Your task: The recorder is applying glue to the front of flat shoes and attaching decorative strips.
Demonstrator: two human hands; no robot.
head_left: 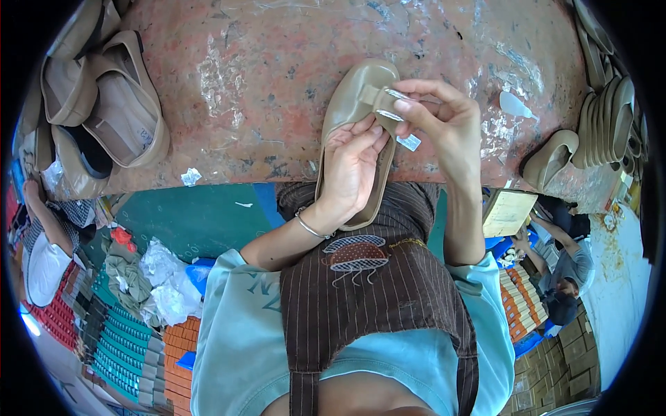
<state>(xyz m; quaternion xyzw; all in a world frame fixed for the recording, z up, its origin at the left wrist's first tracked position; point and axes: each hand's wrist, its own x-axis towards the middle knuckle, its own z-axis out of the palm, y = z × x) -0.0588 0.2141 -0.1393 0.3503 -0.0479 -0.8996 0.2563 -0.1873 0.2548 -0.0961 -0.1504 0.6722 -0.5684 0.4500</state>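
Observation:
A beige slip-on shoe (342,104) lies with its toe pointing away from me, its heel end over the table's near edge. My left hand (350,166) reaches into the shoe's opening, fingers curled round the front upper from inside. My right hand (440,118) pinches a silver-edged ornament (387,105) on a beige strap over the shoe's front, thumb and forefinger at its right end. How the ornament is fixed to the shoe I cannot tell. Just beside the shoe, under my right hand, lies a small pale label (409,143).
Beige shoes are piled at the table's left (128,104), with several stacked at the right (607,125) and a single one (551,159) near them. A small translucent squeeze bottle (515,105) lies on the worn red table (277,83). Other people (572,267) work at both sides.

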